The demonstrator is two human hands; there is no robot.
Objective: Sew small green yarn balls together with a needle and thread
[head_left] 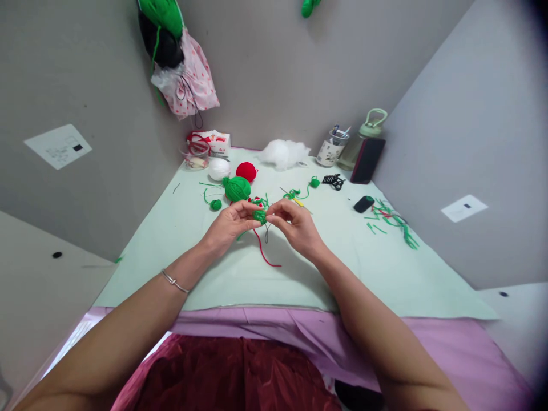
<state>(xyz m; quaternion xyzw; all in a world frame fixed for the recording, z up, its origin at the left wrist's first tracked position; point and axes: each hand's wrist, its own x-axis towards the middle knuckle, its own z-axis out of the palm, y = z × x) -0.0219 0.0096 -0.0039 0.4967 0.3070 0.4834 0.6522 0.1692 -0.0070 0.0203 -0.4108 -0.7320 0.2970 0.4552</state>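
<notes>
A small green crocheted piece point(260, 216) is pinched between the thumb and fingers of my left hand point(231, 221), over the middle of the table. My right hand point(296, 225) is closed in a pinch against its right edge. What lies between those right fingertips is too small to make out. Below the piece hangs a thin dark cord loop point(266, 235), and a red yarn strand point(266, 258) trails on the table toward me. Small red and white bits point(257, 201) show just behind my fingers. A yellow-handled tool point(298, 201) lies beyond my right hand.
Behind my left hand sit green point(238, 189), red point(246, 172) and white yarn balls point(220, 169). White stuffing point(285, 153) lies at the back wall. Toward the right are black scissors point(334, 181), a black mouse-like object point(363, 204), yarn scraps point(391, 220), a phone point(368, 161) and a bottle point(357, 149).
</notes>
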